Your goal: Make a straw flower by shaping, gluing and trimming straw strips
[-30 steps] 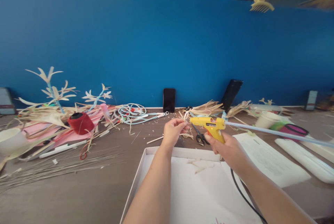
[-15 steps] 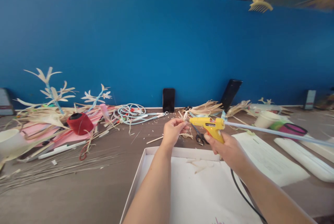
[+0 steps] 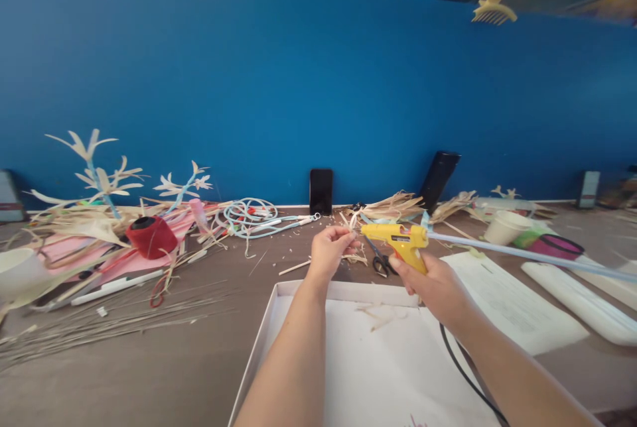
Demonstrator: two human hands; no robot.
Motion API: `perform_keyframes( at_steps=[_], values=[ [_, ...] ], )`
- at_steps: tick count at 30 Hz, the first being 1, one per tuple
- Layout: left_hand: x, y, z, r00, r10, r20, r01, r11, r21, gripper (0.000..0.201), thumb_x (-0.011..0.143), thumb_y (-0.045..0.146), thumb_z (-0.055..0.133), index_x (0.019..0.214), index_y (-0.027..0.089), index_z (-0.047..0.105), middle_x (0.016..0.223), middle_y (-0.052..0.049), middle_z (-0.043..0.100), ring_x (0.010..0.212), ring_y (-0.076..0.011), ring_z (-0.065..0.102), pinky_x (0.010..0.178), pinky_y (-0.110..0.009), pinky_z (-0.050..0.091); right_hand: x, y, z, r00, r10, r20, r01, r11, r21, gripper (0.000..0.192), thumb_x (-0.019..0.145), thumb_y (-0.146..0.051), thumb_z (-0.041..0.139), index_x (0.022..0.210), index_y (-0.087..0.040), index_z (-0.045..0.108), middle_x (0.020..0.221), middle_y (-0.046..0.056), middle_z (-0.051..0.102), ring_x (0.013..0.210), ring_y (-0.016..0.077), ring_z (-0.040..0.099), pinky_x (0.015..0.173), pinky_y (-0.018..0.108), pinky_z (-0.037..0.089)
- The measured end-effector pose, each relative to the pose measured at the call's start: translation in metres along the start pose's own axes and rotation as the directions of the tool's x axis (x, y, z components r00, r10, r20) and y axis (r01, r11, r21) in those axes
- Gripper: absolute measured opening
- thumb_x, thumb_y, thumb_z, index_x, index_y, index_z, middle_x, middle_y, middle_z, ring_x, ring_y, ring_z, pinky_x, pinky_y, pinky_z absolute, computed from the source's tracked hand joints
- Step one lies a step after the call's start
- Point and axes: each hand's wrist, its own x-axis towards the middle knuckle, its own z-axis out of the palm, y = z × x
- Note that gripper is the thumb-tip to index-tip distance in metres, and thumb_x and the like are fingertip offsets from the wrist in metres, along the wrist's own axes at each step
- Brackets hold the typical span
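My right hand (image 3: 432, 281) is wrapped round the handle of a yellow glue gun (image 3: 398, 239), a long pale glue stick (image 3: 497, 250) sticking out of its back end. The nozzle points left, close to my left fingertips. My left hand (image 3: 330, 251) pinches a small pale strip piece (image 3: 353, 220) between thumb and forefinger; its full shape is partly hidden by the fingers. Whether the nozzle touches the piece, I cannot tell. Just beyond the glue gun lie dark-handled scissors (image 3: 381, 264). Under my forearms is a shallow white box (image 3: 368, 354) with a few pale scraps inside.
Pale strip flowers on blue stems (image 3: 102, 178), a red spool (image 3: 152, 237) and thin wires (image 3: 119, 321) lie at left. A phone (image 3: 321, 191) leans on the blue wall (image 3: 298, 82). A paper sheet (image 3: 512, 301), a cup (image 3: 506, 227) and a white packet (image 3: 580, 301) are at right.
Almost nothing differs. Both hands hold the same positions, with the nozzle still by the left fingertips; the view has shifted very slightly.
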Motion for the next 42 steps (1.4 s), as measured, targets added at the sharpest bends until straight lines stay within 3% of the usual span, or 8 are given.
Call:
perform_keyframes(
  at_steps=[32, 38, 42],
  values=[
    [-0.001, 0.001, 0.001, 1.0, -0.013, 0.002, 0.013, 1.0, -0.008, 0.021, 0.061, 0.025, 0.075, 0.071, 0.012, 0.061, 0.069, -0.005, 0.067, 0.062, -0.0141, 0.065, 0.054, -0.021, 0.053, 0.0, 0.001, 0.001, 1.0, -0.008, -0.002, 0.008, 0.997, 0.077, 0.038, 0.073, -0.053, 0.056, 0.086, -0.018, 0.064, 0.049, -0.003, 0.051, 0.048, 0.0147, 0.05, 0.046, 0.024, 0.038],
    [-0.001, 0.003, 0.002, 1.0, -0.02, -0.014, 0.019, 0.999, -0.025, 0.022, 0.06, 0.024, 0.075, 0.071, 0.011, 0.061, 0.069, -0.006, 0.067, 0.06, -0.014, 0.065, 0.053, -0.021, 0.053, 0.0, 0.023, -0.012, 0.994, -0.007, -0.106, 0.038, 0.956, 0.291, 0.035, 0.073, -0.05, 0.061, 0.084, -0.017, 0.063, 0.047, -0.005, 0.046, 0.049, 0.0119, 0.045, 0.049, 0.024, 0.039],
    [0.0, 0.001, 0.001, 1.0, -0.019, -0.018, 0.019, 1.0, -0.012, 0.024, 0.059, 0.025, 0.076, 0.072, 0.011, 0.062, 0.07, -0.007, 0.068, 0.061, -0.0148, 0.065, 0.052, -0.022, 0.053, 0.007, 0.058, -0.038, 0.981, 0.117, -0.153, -0.011, 0.826, 0.563, 0.027, 0.07, -0.037, 0.069, 0.086, -0.018, 0.06, 0.052, -0.005, 0.046, 0.046, 0.0087, 0.042, 0.04, 0.02, 0.036]
  ],
)
